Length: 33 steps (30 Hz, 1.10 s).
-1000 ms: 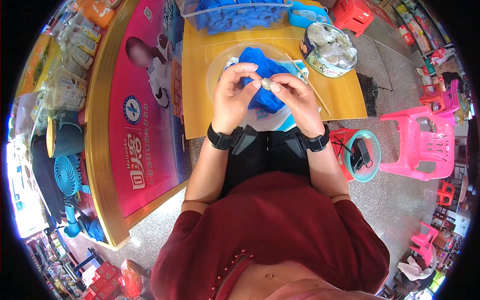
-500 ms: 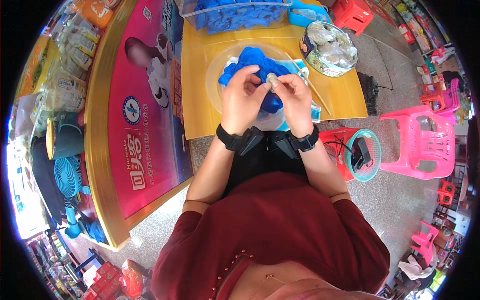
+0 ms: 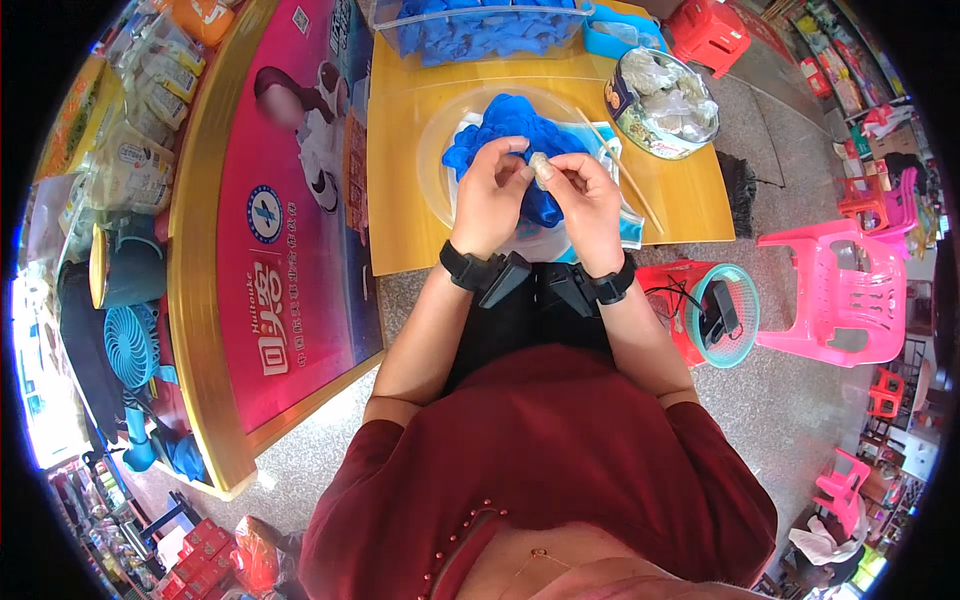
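Between my hands, above a heap of bright blue fabric, is a small crumpled beige piece; its kind is unclear. My right hand pinches it between thumb and fingers. Curled fingers and thumb of my left hand meet its left side; whatever they grip there is hidden. Under the hands, the blue fabric lies in a shallow translucent basin, with a white and light-blue sheet partly beneath it. A thin wooden stick slants across the basin's right side.
On the yellow table stand a clear bin of blue pieces, a blue container and a round tin holding plastic-bagged stuff. A pink panelled counter rises at left. A teal-rimmed basket and a pink chair stand at right.
The whole view has shifted slightly. Both hands stay over the basin around the small beige piece, with only slight finger movement.
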Tool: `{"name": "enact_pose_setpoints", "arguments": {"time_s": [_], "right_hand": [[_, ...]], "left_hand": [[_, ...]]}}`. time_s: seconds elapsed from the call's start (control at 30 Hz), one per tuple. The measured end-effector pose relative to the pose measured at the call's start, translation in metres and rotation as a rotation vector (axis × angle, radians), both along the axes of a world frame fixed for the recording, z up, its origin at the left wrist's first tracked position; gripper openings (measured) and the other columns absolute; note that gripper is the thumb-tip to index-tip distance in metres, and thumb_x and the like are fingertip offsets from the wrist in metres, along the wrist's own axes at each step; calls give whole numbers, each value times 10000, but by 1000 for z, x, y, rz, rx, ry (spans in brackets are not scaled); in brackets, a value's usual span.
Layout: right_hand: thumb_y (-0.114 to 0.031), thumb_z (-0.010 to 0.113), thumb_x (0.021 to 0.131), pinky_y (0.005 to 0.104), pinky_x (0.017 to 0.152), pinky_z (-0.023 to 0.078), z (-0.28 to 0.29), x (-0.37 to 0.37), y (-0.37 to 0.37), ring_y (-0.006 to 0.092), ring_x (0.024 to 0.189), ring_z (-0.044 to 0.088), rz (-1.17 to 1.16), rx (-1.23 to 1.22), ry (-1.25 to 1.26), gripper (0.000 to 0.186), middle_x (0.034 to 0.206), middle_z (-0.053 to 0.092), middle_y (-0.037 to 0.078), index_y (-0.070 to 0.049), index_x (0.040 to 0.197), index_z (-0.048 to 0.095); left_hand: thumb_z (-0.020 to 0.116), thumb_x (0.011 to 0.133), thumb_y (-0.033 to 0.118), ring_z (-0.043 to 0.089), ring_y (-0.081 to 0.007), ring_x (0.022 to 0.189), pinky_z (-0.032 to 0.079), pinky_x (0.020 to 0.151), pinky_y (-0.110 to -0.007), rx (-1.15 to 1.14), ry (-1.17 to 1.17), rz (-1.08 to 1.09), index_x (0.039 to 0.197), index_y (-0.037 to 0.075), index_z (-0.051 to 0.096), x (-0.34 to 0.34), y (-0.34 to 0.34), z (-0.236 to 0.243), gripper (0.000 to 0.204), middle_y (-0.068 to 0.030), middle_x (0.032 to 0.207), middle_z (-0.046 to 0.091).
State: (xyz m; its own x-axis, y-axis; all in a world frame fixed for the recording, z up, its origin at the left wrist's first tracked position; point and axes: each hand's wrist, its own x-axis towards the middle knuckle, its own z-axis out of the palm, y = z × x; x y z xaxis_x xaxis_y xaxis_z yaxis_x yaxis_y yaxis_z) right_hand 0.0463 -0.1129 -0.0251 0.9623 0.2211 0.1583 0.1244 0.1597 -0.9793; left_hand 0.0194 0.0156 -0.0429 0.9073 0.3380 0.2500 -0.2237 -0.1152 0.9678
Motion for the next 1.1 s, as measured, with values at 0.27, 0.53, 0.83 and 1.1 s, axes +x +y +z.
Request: {"name": "enact_pose_setpoints", "arguments": {"time_s": [0.27,0.53,0.83,1.1], "right_hand": [[-153,684,872,203,637,455,4,8,-11,60,715,562,98,-10,96,164,777,625,16,-4,854,618],[-127,691,847,222,593,491,7,10,-9,83,711,578,115,-82,172,179,802,594,9,-26,926,567],[2,651,815,179,560,445,8,7,-11,35,669,553,89,-33,73,131,784,573,-14,-37,892,554],[29,634,821,189,611,460,26,-2,-11,46,725,566,282,89,70,133,809,580,-15,-32,913,559]], "left_hand": [[588,881,10,523,-51,740,428,637,-208,-376,114,-175,1132,52,561,1,3,4,257,22,872,588],[576,893,17,522,-51,771,423,686,-197,-444,126,-201,1101,48,570,2,7,0,210,19,874,584],[564,905,-1,515,-57,843,431,769,-212,-290,1,-197,1119,49,566,-2,-2,16,220,16,939,561],[585,935,173,550,-115,933,437,826,-253,-668,32,-289,1110,41,572,-3,6,21,219,-31,1027,601]]}}
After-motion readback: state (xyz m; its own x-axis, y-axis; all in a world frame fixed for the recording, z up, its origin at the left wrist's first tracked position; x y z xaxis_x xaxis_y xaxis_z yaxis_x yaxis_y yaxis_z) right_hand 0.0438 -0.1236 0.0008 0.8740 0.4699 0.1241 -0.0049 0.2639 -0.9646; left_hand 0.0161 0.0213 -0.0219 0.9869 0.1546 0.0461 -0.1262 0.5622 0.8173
